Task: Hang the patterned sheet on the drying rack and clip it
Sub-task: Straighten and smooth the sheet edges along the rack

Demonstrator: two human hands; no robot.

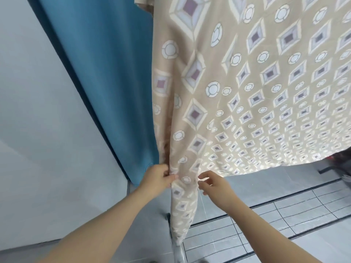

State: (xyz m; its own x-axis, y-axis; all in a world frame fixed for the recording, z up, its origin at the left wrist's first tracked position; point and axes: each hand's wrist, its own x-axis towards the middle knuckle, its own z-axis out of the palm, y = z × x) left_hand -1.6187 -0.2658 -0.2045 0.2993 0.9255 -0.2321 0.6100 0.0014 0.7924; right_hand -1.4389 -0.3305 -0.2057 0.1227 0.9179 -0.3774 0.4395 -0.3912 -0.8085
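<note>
The patterned sheet (pixel 247 82), beige with diamonds and white circles, hangs down from above and fills the upper right of the view. Its lower left corner droops in a bunched fold toward the floor. My left hand (pixel 158 177) grips the sheet's left edge at that fold. My right hand (pixel 212 184) is just right of the fold, fingers loosely curled at the lower hem; whether it pinches the cloth is unclear. The top of the drying rack and any clips are out of view.
A blue curtain (pixel 106 73) hangs left of the sheet against a white wall (pixel 32 111). A grey rack foot (pixel 179 253) stands below the fold. The grey tiled floor (pixel 266 215) stretches to the right, with dark items (pixel 340 160) at the far right.
</note>
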